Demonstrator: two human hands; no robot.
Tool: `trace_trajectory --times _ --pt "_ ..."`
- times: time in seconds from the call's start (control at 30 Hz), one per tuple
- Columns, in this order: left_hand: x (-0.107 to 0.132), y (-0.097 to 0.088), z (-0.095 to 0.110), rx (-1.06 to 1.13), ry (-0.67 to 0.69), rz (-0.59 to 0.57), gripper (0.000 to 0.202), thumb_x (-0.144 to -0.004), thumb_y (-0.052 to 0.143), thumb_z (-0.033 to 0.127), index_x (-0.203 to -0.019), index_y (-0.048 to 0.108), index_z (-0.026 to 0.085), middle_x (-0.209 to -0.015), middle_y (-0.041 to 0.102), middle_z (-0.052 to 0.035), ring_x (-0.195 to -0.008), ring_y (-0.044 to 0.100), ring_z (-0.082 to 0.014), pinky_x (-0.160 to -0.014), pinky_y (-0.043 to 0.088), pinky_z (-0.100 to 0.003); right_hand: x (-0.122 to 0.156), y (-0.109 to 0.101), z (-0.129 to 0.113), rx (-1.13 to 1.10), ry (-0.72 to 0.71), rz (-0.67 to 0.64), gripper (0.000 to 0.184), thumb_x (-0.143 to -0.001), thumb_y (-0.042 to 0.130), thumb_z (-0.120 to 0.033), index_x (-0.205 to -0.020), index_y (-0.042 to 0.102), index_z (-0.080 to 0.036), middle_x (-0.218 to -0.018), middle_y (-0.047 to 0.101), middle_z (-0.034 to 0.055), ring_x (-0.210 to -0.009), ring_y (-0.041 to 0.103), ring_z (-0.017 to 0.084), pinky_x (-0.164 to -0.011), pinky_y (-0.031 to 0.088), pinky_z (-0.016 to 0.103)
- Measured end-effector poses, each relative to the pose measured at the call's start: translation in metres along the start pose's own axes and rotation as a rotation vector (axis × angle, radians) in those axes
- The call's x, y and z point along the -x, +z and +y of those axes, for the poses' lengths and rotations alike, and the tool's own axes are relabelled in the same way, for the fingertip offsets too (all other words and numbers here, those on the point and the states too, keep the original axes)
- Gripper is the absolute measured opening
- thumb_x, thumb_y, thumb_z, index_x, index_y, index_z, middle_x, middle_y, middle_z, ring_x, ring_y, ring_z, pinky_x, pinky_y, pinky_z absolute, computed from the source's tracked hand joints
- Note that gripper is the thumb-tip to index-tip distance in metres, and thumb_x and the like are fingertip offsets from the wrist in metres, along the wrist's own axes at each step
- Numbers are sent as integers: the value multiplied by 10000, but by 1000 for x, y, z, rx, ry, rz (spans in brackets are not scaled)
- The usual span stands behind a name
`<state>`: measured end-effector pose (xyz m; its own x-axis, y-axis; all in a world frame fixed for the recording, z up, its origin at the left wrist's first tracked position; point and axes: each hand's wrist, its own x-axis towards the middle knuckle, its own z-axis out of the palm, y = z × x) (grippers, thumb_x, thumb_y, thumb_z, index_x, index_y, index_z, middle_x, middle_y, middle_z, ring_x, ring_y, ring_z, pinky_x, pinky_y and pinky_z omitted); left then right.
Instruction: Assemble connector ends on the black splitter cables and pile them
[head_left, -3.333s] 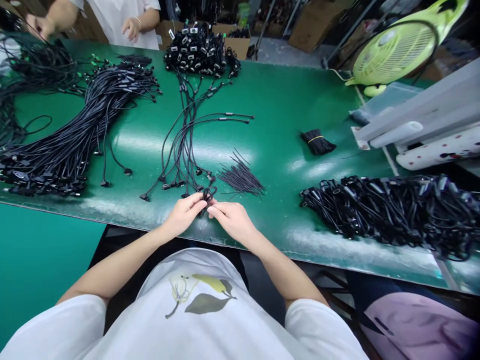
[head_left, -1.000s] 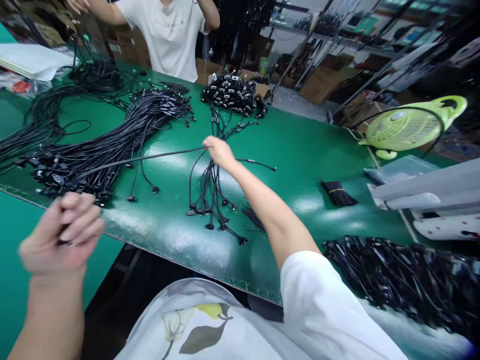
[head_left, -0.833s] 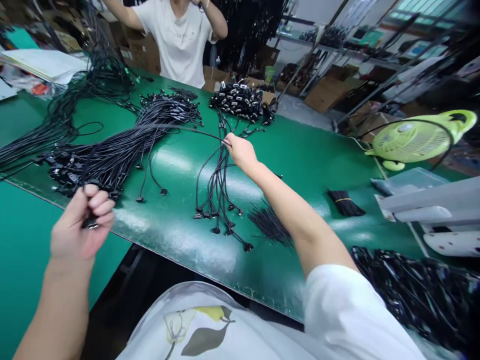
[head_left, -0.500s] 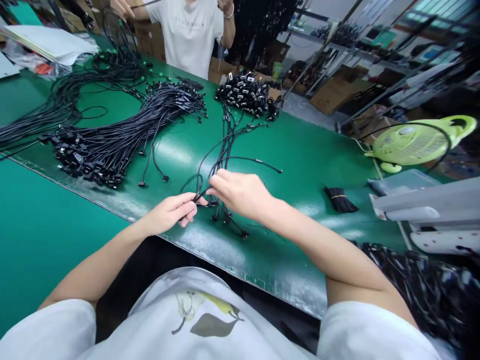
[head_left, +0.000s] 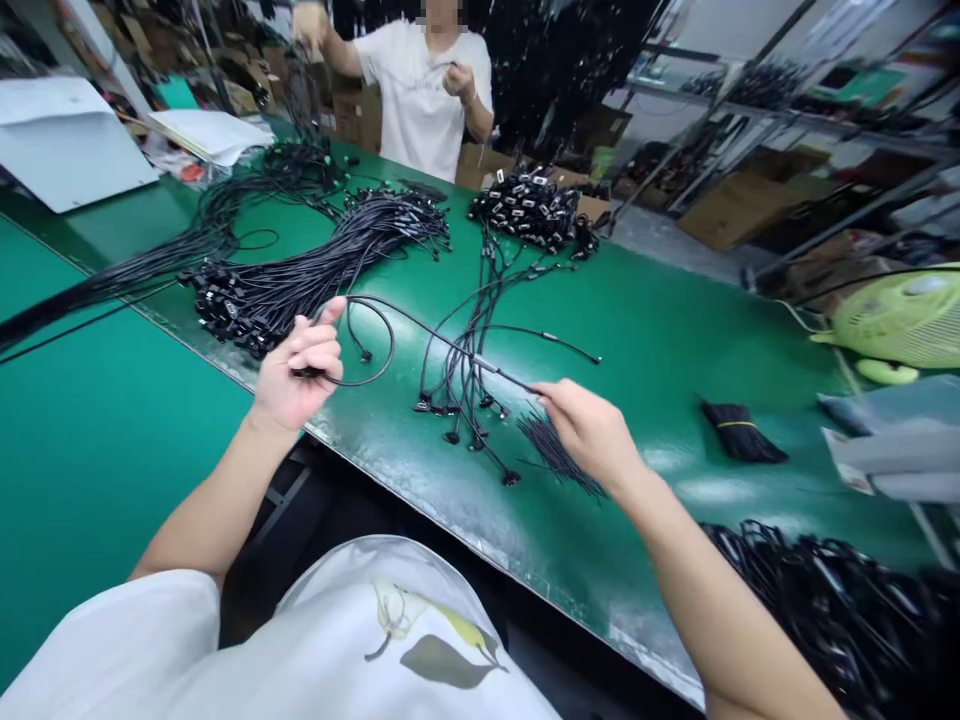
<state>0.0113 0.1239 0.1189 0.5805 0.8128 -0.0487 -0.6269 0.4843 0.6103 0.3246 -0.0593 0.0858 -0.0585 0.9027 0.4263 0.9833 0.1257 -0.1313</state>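
"Where's the black cable [head_left: 450, 343]?"

"Strung slantwise between both hands' fingers, looping beside the left hand [head_left: 298, 382], whose fingers curl around it; the right hand [head_left: 590, 425] pinches it, nearer the grey sleeve [head_left: 486, 364]."

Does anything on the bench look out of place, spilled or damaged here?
No spill or damage stands out; the held black cable shows no visible break. Mildly untidy: loose black strands lie splayed by the right hand, whereas the bundle farther right has a yellow band around it.
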Motion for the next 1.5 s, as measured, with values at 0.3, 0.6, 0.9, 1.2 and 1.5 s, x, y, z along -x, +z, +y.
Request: trace_trajectory --times 0.3,0.6,0.9,1.2,1.5 --pt "5 12 -74 -874 -18 -365 303 -910 560 424 -983 661 148 -938 689 -66 -851 628 -168 -763 490 -267 -17 1 -98 -84 -307 -333 272 -984 418 -246 -812 607 -154 -716 632 31 -610 530 136 -602 314 288" --pt "12 15 -77 -403 -199 -405 294 -891 604 437 -821 598 151 -492 315 93 -440 280 -66 -525 368 -224 -42 31 -86 -1055 324 106 322 -896 547 -520 -934 582 -202 -881 604 28 -907 565 159 -816 449 293" --pt "16 19 -105 -231 -347 -134 481 -850 604 539 -579 476 162 -602 454 12 -696 559 -142 -769 492 -289 -32 58 -105 -1841 710 283 398 -842 639 -535 -722 464 -198 -588 283 -84 -492 295 64 -512 362 202" --pt "18 21 -106 -548 -224 -243 536 -856 542 616 -558 393 196 -524 340 60 -510 428 -106 -667 465 -304 -34 51 -122 -1799 551 388 406 -836 609 -602 -768 499 -217 -828 506 9 -778 530 122 -695 497 245" --pt "25 -4 -122 -766 -373 -373 515 -821 576 634 -624 556 158 -628 544 -8 -659 544 -145 -757 470 -317 -31 54 -128 -1822 665 197 425 -810 631 -600 -899 415 -245 -710 558 -63 -594 557 94 -505 474 197"
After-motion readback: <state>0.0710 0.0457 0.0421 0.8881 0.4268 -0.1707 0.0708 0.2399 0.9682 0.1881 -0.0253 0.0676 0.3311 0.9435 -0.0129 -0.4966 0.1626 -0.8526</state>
